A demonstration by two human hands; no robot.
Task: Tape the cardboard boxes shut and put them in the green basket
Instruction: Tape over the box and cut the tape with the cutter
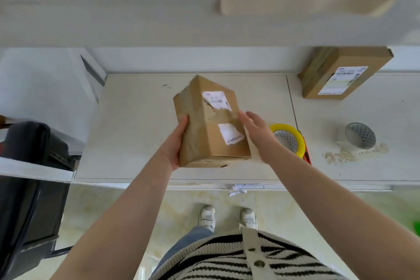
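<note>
A brown cardboard box (210, 123) with torn white labels and old tape is lifted and tilted above the middle of the white table (136, 125). My left hand (176, 143) grips its left side, fingers curled round the edge. My right hand (256, 129) is at the box's right side with fingers straight; whether it touches the box is unclear. A yellow tape roll (289, 137) lies just right of that hand. A second cardboard box (343, 73) with a shipping label lies at the back right. A green patch (416, 227) at the right edge may be the basket.
A clear tape roll (360, 136) lies on the right of the table, with flaked residue (345, 154) in front of it. A black chair (29, 179) stands at the left. My feet (227, 218) are on the tiled floor under the table's front edge.
</note>
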